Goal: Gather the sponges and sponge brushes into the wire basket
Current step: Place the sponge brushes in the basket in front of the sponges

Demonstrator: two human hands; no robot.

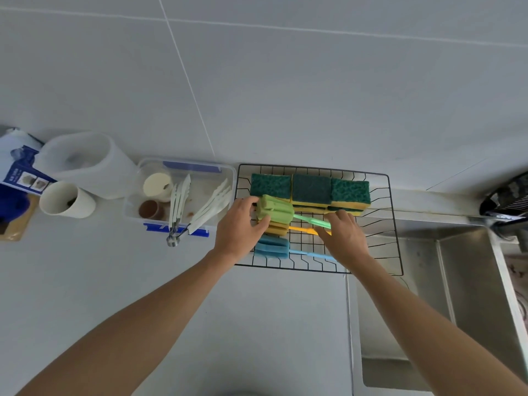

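Note:
A black wire basket [391,224] sits on the counter against the wall. Three green-and-yellow sponges [311,190] stand in a row along its back side. A green sponge brush [278,210] lies on top of a yellow sponge brush [278,229], and a blue sponge brush [271,247] lies in front of them, all inside the basket. My left hand [241,227] grips the green brush's foam head. My right hand [343,234] holds its green handle, covering parts of the yellow and blue handles.
A clear plastic box [228,172] with white tongs, a cup and a small brown pot stands left of the basket. Farther left are a white paper cup [67,200], a translucent tub [91,164] and a blue packet. A steel sink [457,295] lies at the right.

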